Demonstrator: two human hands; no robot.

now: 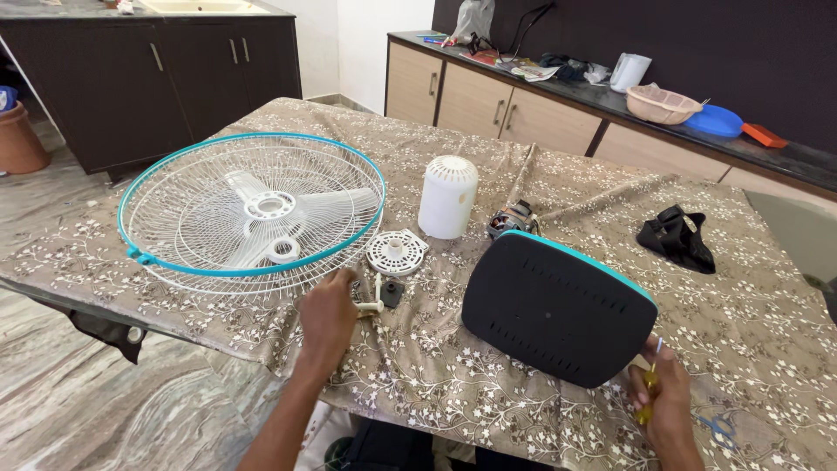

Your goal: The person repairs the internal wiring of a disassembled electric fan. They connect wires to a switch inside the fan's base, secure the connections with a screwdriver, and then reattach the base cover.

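The table [540, 410] in front of me is covered by a flowered cloth, and the fan's parts lie spread across it. Largest is the round wire guard [251, 208] with its teal rim, blades showing inside it, off to my left and ahead. Next is the dark fan base [558, 307] with a teal edge, tipped up on its side just ahead of my right hand [670, 403], its long axis running from my left-front down to my right. That hand is closed around a yellow-handled screwdriver [649, 388] and touches the base's lower right edge. The white motor cover [448, 195] stands upright further back, the motor [513, 218] just beside it. My left hand [328, 316] is loosely curled, fingertips down among the small parts [377, 296] near the round white cap [397, 252]; I cannot tell whether it grips one. So the small pieces lie nearer my left, the base nearer my right.
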